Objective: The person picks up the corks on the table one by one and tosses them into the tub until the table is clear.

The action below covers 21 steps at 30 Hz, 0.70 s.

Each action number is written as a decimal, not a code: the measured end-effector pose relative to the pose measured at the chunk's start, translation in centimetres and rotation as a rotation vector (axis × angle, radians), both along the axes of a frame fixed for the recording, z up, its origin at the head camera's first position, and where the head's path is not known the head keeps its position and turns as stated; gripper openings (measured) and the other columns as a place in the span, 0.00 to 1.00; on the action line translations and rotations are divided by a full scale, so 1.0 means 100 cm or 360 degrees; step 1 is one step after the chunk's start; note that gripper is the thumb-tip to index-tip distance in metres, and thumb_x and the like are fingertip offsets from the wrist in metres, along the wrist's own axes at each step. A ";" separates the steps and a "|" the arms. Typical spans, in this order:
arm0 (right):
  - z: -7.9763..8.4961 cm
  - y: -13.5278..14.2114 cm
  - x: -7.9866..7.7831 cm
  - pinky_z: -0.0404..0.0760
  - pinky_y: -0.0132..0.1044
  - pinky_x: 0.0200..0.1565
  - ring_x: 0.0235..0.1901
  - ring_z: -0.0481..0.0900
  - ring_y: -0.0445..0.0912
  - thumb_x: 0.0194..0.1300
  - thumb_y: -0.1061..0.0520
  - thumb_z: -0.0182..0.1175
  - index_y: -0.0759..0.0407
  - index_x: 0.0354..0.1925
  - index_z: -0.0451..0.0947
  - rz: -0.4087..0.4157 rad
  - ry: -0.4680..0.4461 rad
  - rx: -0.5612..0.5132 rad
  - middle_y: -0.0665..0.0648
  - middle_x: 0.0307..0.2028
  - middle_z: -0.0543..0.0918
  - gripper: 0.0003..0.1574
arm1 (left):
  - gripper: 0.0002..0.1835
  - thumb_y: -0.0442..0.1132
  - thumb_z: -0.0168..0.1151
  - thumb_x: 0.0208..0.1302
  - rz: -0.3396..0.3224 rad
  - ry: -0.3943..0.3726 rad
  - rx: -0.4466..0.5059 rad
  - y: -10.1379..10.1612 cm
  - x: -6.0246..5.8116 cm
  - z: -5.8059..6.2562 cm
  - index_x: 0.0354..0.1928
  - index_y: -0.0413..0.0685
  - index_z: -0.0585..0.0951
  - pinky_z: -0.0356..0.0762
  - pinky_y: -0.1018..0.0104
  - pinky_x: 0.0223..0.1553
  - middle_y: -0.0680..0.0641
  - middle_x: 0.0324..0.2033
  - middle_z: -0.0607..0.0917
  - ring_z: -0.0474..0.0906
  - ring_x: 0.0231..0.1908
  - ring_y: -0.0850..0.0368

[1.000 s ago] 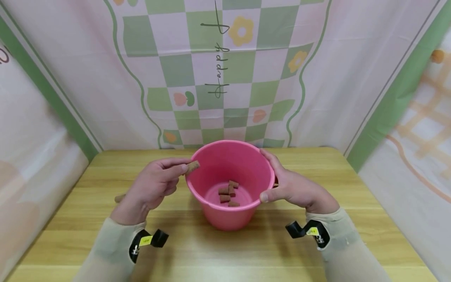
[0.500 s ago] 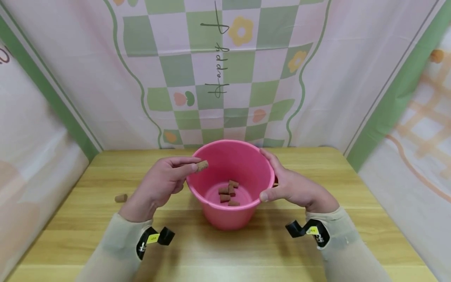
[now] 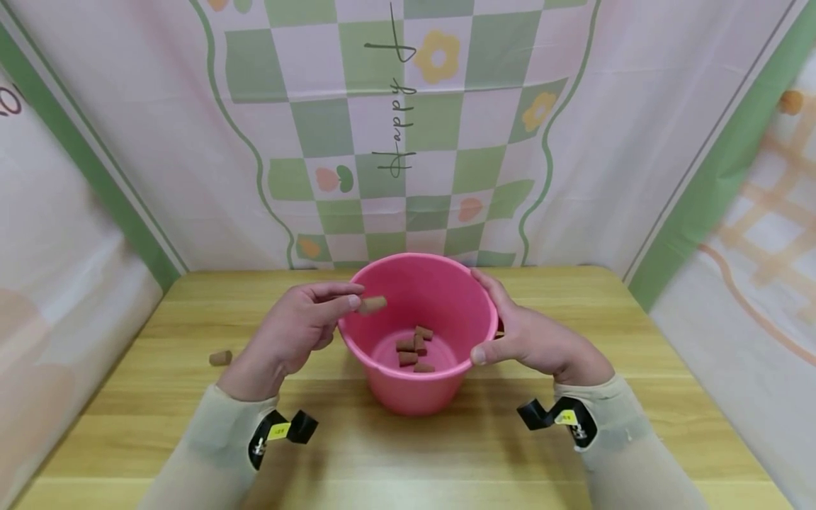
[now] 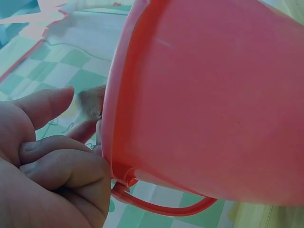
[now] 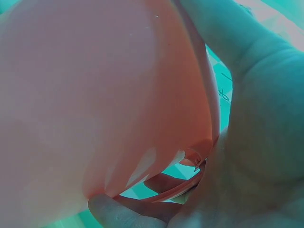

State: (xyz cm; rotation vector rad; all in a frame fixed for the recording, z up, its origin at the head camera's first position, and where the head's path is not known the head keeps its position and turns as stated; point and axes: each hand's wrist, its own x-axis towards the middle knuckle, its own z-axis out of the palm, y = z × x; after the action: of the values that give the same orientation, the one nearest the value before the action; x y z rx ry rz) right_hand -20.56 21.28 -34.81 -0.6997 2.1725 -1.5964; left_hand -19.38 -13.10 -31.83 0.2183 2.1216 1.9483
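A pink bucket (image 3: 414,397) stands mid-table with several brown corks (image 3: 408,359) on its bottom. My left hand (image 3: 293,326) is at its left rim, thumb and forefinger spread apart. Just past those fingertips, a cork (image 3: 373,304) is in the air inside the rim. In the left wrist view this cork (image 4: 90,102) is blurred, with a gap between it and the thumb. My right hand (image 3: 535,340) grips the bucket's right rim, thumb in front. Its fingers (image 5: 118,213) reach round by the handle in the right wrist view.
One cork (image 3: 220,358) lies on the wooden table (image 3: 408,467) left of my left wrist. A patterned cloth (image 3: 376,127) hangs behind the table's back edge, and more cloth stands at both sides. The bucket's handle (image 4: 171,209) hangs at its far side.
The left hand has moved right to the bucket's rim and its fingers have let go of the cork, which has slipped off the fingertips. The right hand has stayed in place.
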 end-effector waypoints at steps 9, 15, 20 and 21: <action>-0.001 0.000 -0.001 0.72 0.59 0.58 0.64 0.66 0.64 0.53 0.55 0.77 0.39 0.79 0.35 0.0017 0.0000 -0.0030 0.63 0.71 0.59 0.74 | 0.19 0.42 0.69 0.65 0.0045 -0.0033 0.0010 0.000 0.001 0.000 0.56 0.44 0.83 0.58 0.70 0.18 0.45 0.28 0.81 0.59 0.15 0.59; -0.001 0.000 -0.001 0.70 0.60 0.59 0.64 0.67 0.64 0.52 0.54 0.77 0.38 0.79 0.34 0.0002 -0.0014 -0.0005 0.63 0.71 0.60 0.75 | 0.19 0.42 0.70 0.64 0.0051 -0.0024 0.0009 0.000 0.002 0.000 0.55 0.45 0.84 0.58 0.71 0.18 0.45 0.30 0.82 0.59 0.15 0.59; -0.001 0.001 -0.001 0.68 0.61 0.60 0.64 0.67 0.64 0.52 0.54 0.78 0.38 0.79 0.34 0.0004 -0.0003 -0.0001 0.63 0.71 0.60 0.76 | 0.19 0.41 0.70 0.64 0.0054 -0.0024 -0.0014 0.000 0.002 0.000 0.56 0.46 0.84 0.59 0.71 0.18 0.43 0.42 0.85 0.60 0.16 0.59; -0.001 0.001 -0.001 0.68 0.61 0.60 0.64 0.66 0.64 0.52 0.54 0.78 0.39 0.79 0.33 0.0007 -0.0002 -0.0005 0.63 0.71 0.60 0.76 | 0.19 0.41 0.70 0.65 0.0053 -0.0022 -0.0023 0.000 0.002 -0.001 0.57 0.46 0.83 0.59 0.71 0.18 0.43 0.44 0.85 0.60 0.16 0.59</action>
State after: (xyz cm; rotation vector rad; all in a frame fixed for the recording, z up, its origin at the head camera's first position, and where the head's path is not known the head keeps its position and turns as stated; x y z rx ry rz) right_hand -20.69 21.37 -34.90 -0.7038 2.1663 -1.5982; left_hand -19.20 -13.15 -31.90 0.1676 2.1432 1.9460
